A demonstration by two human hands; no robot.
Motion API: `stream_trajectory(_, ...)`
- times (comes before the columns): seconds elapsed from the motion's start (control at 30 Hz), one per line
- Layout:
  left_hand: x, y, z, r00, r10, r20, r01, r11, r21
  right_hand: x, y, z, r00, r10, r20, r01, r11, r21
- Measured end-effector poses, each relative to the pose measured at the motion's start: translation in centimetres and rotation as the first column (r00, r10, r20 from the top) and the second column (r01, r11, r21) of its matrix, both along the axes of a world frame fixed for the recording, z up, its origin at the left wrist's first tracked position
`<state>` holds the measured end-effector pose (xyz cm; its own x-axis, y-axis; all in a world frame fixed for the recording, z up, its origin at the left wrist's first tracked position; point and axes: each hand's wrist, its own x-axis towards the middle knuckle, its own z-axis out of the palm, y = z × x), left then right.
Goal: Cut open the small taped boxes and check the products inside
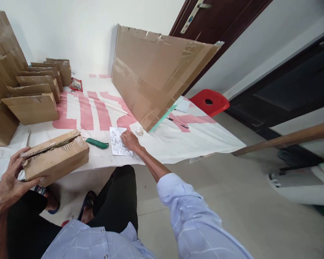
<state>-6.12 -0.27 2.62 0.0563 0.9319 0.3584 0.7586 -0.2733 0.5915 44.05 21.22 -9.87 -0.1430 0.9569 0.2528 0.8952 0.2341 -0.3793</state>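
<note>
My left hand [13, 178] grips the left end of a small cardboard box [58, 160], thumb along the front side and fingers at the back. A dark gap runs along the top of this box, between its flaps. Over on a white sheet [115, 145] printed with small outline drawings lies my right hand [129, 139], fingers curled closed; what they hold, if anything, is hidden. Between the box and the sheet rests a green-handled utility knife [97, 143]. A small crumpled clear wad [139, 131] sits just right of my right hand.
Several cardboard boxes [34, 109] stand in a row at the back left, with a red packet [76, 84] beside them. A big cardboard panel [162, 72] leans upright on the cloth-covered table [205, 135]. Pens [178, 123] lie right of it. A red stool [209, 102] stands beyond.
</note>
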Motion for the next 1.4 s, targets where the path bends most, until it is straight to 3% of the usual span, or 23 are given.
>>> stream_trajectory(0.27,1.0,-0.7,0.6,0.999,-0.023,0.042,0.026,0.998,-0.059,-0.4,-0.4,0.0,0.998,-0.058,-0.032,0.058,0.998,-0.011)
stream_trajectory(0.47,1.1,-1.0,0.4,0.998,-0.047,0.039,0.048,0.998,-0.034,-1.4,-1.5,1.1,0.993,-0.07,-0.091,0.08,0.991,0.108)
stream_trajectory(0.6,1.0,-1.0,0.1,0.997,-0.05,0.064,0.052,0.998,-0.032,-5.1,-3.3,3.2,0.958,0.131,-0.256,-0.056,0.958,0.282)
stream_trajectory(0.73,1.1,-1.0,0.2,0.99,-0.046,0.134,0.056,0.996,-0.068,-10.2,-6.5,6.4,0.831,0.393,-0.393,-0.266,0.902,0.34)
stream_trajectory(0.9,0.8,-0.9,0.2,0.986,-0.055,0.159,0.074,0.991,-0.114,-14.3,-9.5,10.0,0.705,0.597,-0.382,-0.441,0.792,0.423)
stream_trajectory(1.07,0.6,-1.0,0.0,0.983,-0.074,0.165,0.093,0.989,-0.111,-15.5,-9.6,11.9,0.696,0.664,-0.273,-0.534,0.733,0.422)
stream_trajectory(1.2,1.1,-1.1,0.3,0.979,-0.09,0.181,0.12,0.979,-0.162,-16.4,-10.3,12.6,0.645,0.723,-0.246,-0.653,0.689,0.314)
stream_trajectory(1.3,1.3,-1.0,0.4,0.978,-0.091,0.186,0.123,0.977,-0.172,-17.4,-11.1,13.3,0.584,0.743,-0.328,-0.706,0.664,0.246)
stream_trajectory(1.4,1.3,-0.9,0.2,0.975,-0.094,0.201,0.129,0.977,-0.168,-18.0,-11.4,14.0,0.516,0.678,-0.522,-0.702,0.685,0.196)
